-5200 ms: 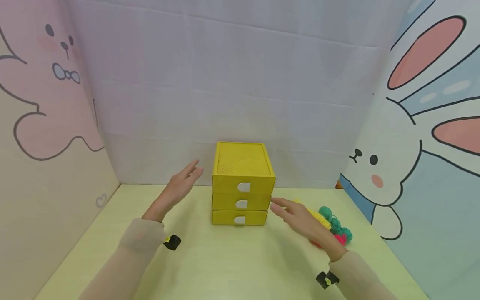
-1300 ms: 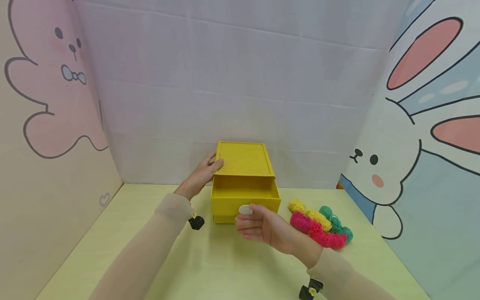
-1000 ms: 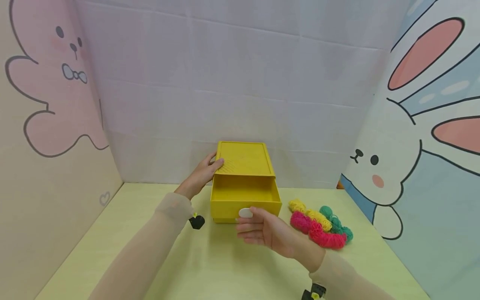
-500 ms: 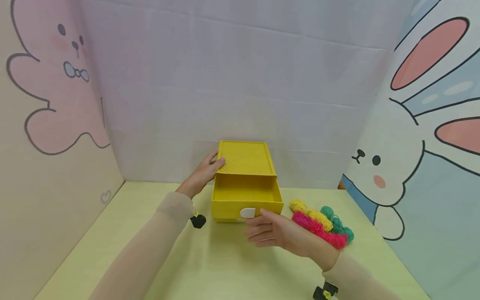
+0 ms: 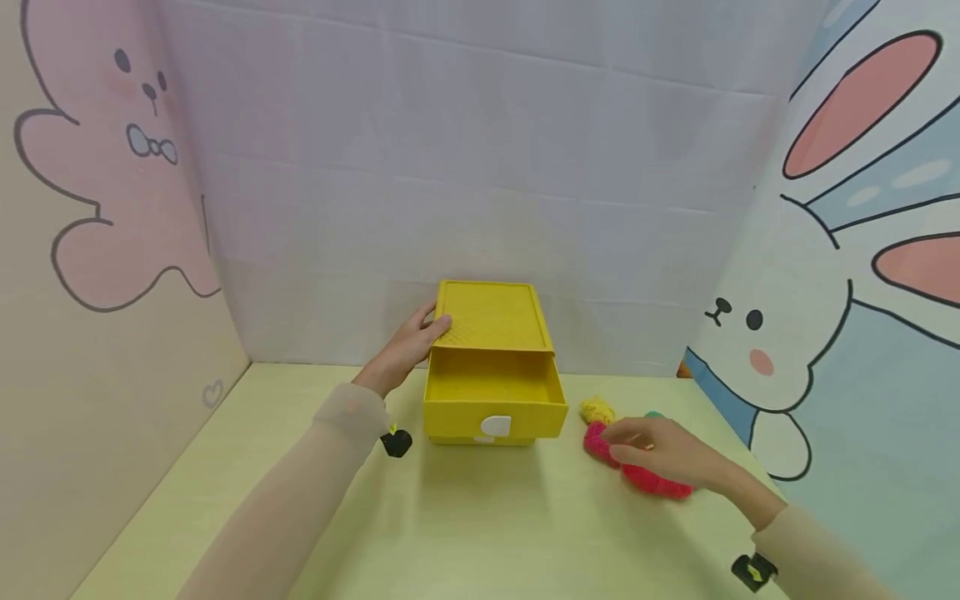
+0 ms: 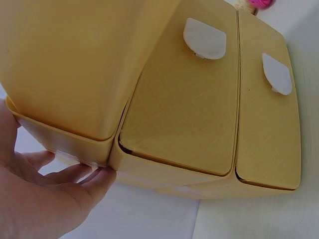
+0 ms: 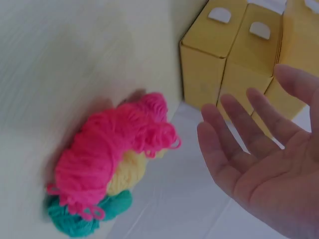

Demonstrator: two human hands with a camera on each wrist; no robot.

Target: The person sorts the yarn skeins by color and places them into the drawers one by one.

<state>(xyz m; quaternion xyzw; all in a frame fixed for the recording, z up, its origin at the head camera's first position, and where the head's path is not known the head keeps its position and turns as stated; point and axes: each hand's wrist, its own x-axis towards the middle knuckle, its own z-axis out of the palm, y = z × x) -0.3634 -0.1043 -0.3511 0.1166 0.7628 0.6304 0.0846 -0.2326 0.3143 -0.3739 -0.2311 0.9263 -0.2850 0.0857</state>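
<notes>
A yellow three-tier drawer unit [image 5: 491, 310] stands on the table, its top drawer [image 5: 457, 419] pulled out and showing a bare inside. My left hand [image 5: 401, 350] holds the unit's upper left edge, thumb on top and fingers along the side. The left wrist view has these fingertips [image 6: 104, 179] against the side wall. Over the yarn at the right is my right hand [image 5: 667, 452], fingers loosely bent and holding nothing. Pink yarn [image 5: 656, 482], yellow yarn [image 5: 596, 408] and green yarn [image 7: 75, 224] lie bundled together, partly hidden by that hand in the head view.
The pale table [image 5: 450, 533] meets a white cloth backdrop [image 5: 480, 167] behind the unit. Printed side walls with a bear [image 5: 112, 192] and a rabbit [image 5: 780, 333] flank it. Both lower drawers [image 6: 184, 94] are closed, with white tabs.
The top drawer was closed at first and now stands out. My right hand has let go of its white tab and moved right over the yarn. My left hand came onto the unit and stays there.
</notes>
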